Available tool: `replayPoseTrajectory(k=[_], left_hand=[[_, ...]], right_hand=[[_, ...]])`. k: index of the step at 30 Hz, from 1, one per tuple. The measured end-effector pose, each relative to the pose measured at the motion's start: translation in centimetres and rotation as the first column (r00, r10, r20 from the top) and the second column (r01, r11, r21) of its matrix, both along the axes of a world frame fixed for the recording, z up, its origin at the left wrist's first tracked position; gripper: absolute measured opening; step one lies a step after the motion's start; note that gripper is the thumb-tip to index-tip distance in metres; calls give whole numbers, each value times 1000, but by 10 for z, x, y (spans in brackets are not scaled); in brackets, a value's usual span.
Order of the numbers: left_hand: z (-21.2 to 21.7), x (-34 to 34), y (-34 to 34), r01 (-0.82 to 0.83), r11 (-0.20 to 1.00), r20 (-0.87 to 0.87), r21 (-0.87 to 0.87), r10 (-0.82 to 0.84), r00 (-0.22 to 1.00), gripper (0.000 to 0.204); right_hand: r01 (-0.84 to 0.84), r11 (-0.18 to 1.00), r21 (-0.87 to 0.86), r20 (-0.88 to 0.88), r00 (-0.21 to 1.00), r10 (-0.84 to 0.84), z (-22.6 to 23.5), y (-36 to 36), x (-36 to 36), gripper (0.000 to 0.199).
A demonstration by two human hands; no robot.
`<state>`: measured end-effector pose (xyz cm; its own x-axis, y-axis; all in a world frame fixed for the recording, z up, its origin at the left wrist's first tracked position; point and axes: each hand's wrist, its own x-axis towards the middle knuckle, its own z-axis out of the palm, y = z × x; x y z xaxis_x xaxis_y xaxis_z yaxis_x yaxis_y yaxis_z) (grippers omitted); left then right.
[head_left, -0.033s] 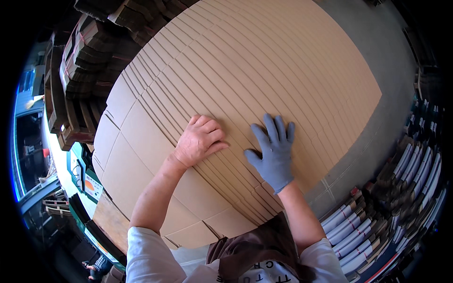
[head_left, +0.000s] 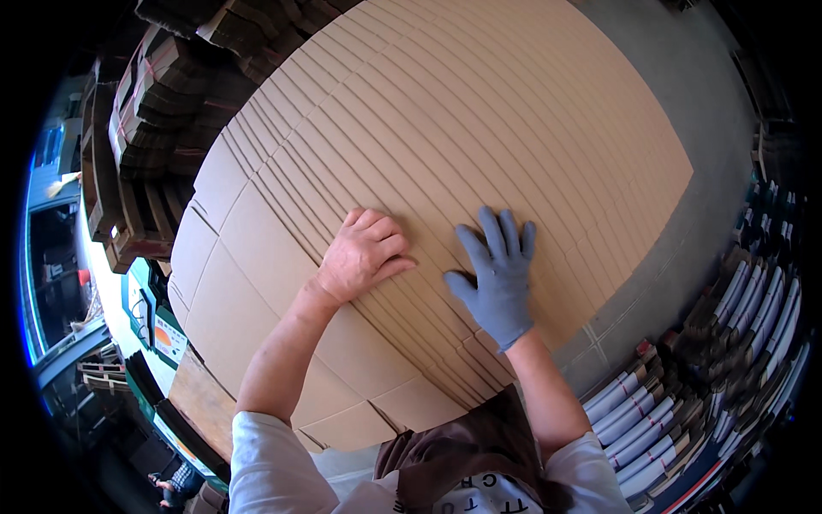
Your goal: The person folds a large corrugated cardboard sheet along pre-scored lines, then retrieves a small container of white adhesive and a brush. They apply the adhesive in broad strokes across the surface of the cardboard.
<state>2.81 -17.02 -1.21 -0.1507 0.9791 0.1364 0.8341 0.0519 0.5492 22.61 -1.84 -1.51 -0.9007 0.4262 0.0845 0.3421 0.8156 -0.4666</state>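
A big stack of flat brown cardboard sheets (head_left: 479, 120), fanned so their edges step like shingles, spreads before me. Creases and slots mark the topmost sheet at the left. My bare left hand (head_left: 366, 253) rests on the stepped edges with its fingers curled in and its thumb pointing right. Its fingertips are hidden, so any sheet edge under them cannot be made out. To its right, my right hand (head_left: 497, 278), in a grey glove, lies flat on the sheets with fingers spread, holding nothing.
Bundled dark cardboard (head_left: 163, 103) is piled on a wooden pallet (head_left: 137, 231) at the far left. Green-and-white printed pieces (head_left: 158, 334) stand left of the sheets. Rows of folded cartons with white bands (head_left: 638, 420) fill the lower right. Grey floor (head_left: 719, 146) shows beyond the right edge.
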Motion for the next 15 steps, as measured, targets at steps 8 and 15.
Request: replayPoseTrajectory(k=[8, 15], left_hand=[[4, -4, -2, 15, 1000, -22, -10, -15, 1000, 23], [8, -7, -20, 2, 1000, -41, -31, -3, 999, 26]], right_hand=[[-33, 999, -22, 40, 999, 34, 11, -31, 2, 69], [-30, 1000, 2, 61, 998, 30, 6, -35, 3, 70]])
